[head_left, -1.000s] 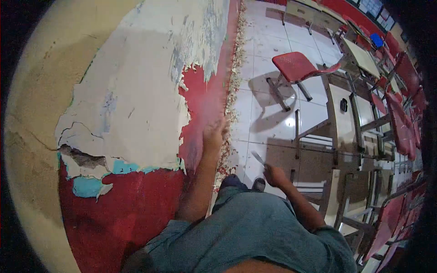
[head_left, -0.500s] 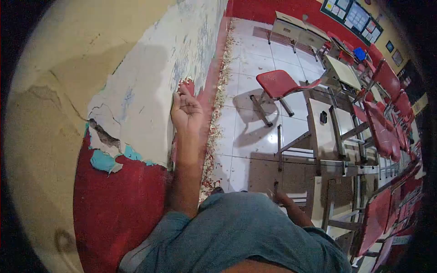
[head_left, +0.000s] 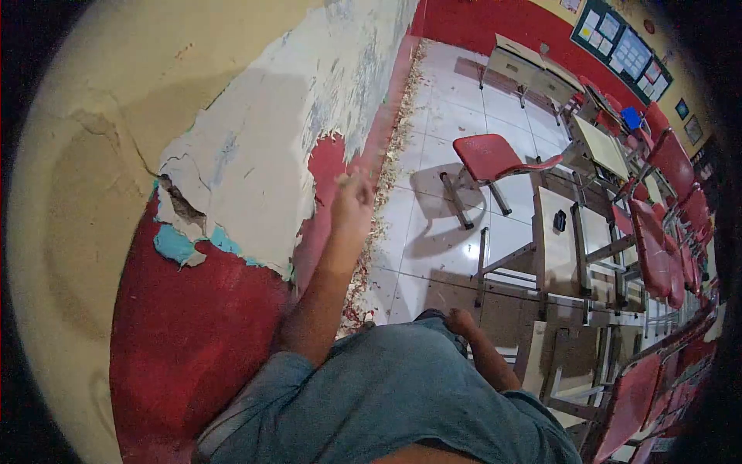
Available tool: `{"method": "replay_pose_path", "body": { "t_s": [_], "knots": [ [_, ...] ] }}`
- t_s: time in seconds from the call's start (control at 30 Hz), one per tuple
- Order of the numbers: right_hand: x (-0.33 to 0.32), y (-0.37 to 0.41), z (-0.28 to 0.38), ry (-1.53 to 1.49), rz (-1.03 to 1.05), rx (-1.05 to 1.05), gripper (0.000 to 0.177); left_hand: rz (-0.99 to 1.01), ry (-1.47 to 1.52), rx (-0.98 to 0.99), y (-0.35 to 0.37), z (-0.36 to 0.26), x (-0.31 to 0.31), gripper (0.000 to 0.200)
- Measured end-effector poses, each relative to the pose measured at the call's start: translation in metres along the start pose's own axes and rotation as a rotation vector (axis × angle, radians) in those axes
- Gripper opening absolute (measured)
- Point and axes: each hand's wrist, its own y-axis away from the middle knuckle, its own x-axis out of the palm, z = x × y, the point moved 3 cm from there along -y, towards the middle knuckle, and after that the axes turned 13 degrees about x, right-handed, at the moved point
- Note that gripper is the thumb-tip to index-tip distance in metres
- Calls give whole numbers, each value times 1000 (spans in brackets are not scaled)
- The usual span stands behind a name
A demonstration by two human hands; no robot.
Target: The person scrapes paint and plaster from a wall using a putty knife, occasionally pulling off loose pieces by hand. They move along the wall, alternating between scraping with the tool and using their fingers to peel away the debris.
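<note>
My left hand [head_left: 354,193] is raised in front of the peeling wall, fingers bent and smeared by motion, so I cannot tell what is in them. It overlaps the lower red strip of the wall, just right of a bared red patch [head_left: 326,166]. Around that patch, off-white paint [head_left: 263,155] has ragged, lifted edges. Lower left, a cracked hole [head_left: 182,203] shows above turquoise paint [head_left: 175,243] and dark red paint [head_left: 201,340]. My right hand [head_left: 461,323] hangs low beside my body, its fingers curled in.
Paint flakes [head_left: 393,166] litter the floor along the wall's foot. A red chair [head_left: 488,157] stands on the white tiles [head_left: 433,232]. Several desks [head_left: 553,240] and stacked red chairs [head_left: 653,240] crowd the right side. A notice board [head_left: 622,50] hangs on the far wall.
My left hand has moved rightward and slightly down from the paint edge, uncovering the red patch. My right hand has come in closer to my body. The view has shifted slightly.
</note>
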Motion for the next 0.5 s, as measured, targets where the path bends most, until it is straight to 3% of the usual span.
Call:
{"method": "replay_pose_path", "body": {
  "t_s": [0.03,0.07,0.1,0.17,0.23,0.33,0.43,0.5],
  "knots": [
    [7,-4,-8,-44,6,53,37,92,-154,-15,11,11,-12,40],
    [4,4,-6,-129,-107,-60,38,183,-308,-29,20,21,-26,48],
    [2,18,-7,-214,-215,-175,39,210,-461,58,27,31,-44,50],
    [7,22,-20,-216,-236,-236,42,257,-766,238,35,50,-81,56],
    [33,-11,-54,-53,-59,-132,47,236,-768,174,38,62,-131,48],
    [0,-19,-45,-271,-108,6,47,181,-901,5,61,42,-147,35],
    [-33,-16,-19,-551,-221,-66,47,81,-1033,-97,87,40,-149,28],
    [-32,-37,-9,-569,-332,-292,45,48,-1020,-53,92,47,-146,29]
  ]
}}
